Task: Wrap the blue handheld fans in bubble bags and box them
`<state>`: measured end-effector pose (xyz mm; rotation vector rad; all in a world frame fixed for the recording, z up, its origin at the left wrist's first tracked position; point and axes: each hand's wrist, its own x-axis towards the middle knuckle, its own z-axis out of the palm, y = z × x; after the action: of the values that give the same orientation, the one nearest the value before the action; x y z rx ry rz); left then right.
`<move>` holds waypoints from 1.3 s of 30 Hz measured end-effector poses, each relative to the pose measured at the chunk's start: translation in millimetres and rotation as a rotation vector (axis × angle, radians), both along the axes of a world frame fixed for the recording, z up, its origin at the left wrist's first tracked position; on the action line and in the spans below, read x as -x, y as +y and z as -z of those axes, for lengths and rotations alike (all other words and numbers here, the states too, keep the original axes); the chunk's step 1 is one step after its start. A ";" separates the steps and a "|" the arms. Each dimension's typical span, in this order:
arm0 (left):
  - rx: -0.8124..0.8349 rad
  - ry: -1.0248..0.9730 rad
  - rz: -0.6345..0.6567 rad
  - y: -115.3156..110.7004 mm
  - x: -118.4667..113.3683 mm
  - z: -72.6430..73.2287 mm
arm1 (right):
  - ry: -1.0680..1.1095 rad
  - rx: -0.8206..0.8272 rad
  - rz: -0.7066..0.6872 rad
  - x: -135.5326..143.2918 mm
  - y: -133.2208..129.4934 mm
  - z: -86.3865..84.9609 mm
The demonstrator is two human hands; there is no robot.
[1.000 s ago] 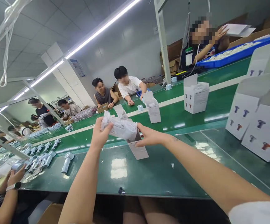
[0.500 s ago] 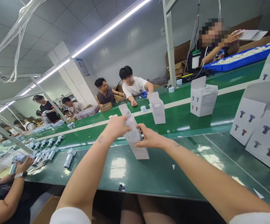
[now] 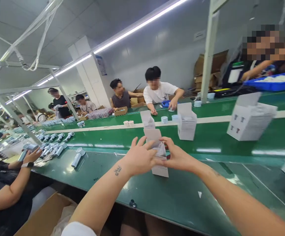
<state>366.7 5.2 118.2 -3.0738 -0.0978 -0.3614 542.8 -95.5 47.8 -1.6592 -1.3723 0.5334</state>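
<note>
In the middle of the green worktop stands a small white box point(image 3: 160, 171), its top flap upright and something pale and wrapped showing in its opening. My left hand point(image 3: 141, 158) is against the left and front of this box, thumb across the front and fingers near the opening. My right hand point(image 3: 178, 153) grips its right side, thumb in front and index finger at the upper edge. Parts of the box are hidden behind my fingers. Just behind it, another white box point(image 3: 147, 119) has its flap raised.
More open white boxes point(image 3: 187, 126) point(image 3: 251, 121) stand on the green belt to the right. Pale blue hair-dryer-like devices point(image 3: 77, 158) lie at the left beside a co-worker's hands point(image 3: 32, 154). Other people sit across the belt. A cardboard carton point(image 3: 46, 214) is at lower left.
The view has turned left, so the scene shifts right. My left hand has come down from the box's top to its front. A second box now shows behind it.
</note>
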 end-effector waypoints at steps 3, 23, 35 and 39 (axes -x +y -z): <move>0.196 -0.347 -0.050 18.9 41.5 22.9 | 0.007 -0.026 0.003 5.1 20.2 -16.8; 0.589 -0.940 -1.184 298.5 244.2 138.8 | 0.019 -0.048 0.003 -20.1 351.2 22.8; 1.505 -1.127 -1.072 146.7 199.1 135.5 | 0.705 0.272 -0.242 166.9 226.3 19.9; 1.712 -1.000 -0.783 50.4 192.5 151.1 | 1.014 0.490 -0.373 249.0 177.1 33.4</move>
<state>174.2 55.6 -33.0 -2.6807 -2.6059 -2.6617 293.9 81.6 14.5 -1.1368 -0.7804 1.7482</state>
